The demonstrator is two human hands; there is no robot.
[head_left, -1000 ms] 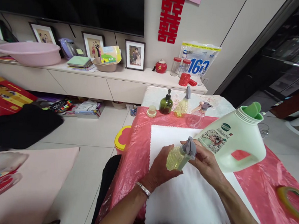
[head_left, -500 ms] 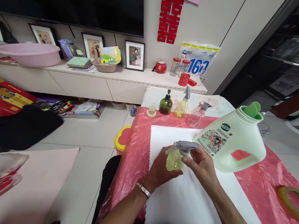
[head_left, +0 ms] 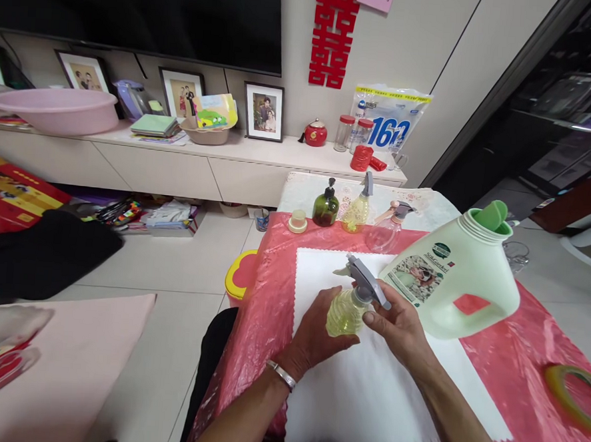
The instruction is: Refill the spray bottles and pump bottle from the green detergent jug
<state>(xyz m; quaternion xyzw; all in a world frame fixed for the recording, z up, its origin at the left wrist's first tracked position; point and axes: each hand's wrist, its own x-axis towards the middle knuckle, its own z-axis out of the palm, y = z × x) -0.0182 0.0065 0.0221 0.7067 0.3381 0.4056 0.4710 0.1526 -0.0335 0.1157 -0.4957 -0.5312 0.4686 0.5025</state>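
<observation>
My left hand [head_left: 316, 329] is wrapped round a clear spray bottle [head_left: 344, 315] with yellowish liquid in it, above a white cloth [head_left: 365, 392]. On the bottle's neck sits a grey trigger sprayer head [head_left: 367, 279], tilted down to the right. The thumb and fingers of my right hand [head_left: 399, 321] close on this head near its collar. Just to the right stands a big pale green jug [head_left: 452, 277] with a green spout in its open mouth.
At the table's back are a white cap [head_left: 298, 221], a green pump bottle [head_left: 326, 206], a yellow spray bottle [head_left: 357, 211] and a clear pink spray bottle [head_left: 388, 230]. A tape roll [head_left: 572, 398] lies on the red plastic cover [head_left: 539, 329] at right.
The grey sprayer head has turned on the bottle, from lying nearly level to slanting down toward the right. Both hands keep nearly the same place; the view has shifted slightly.
</observation>
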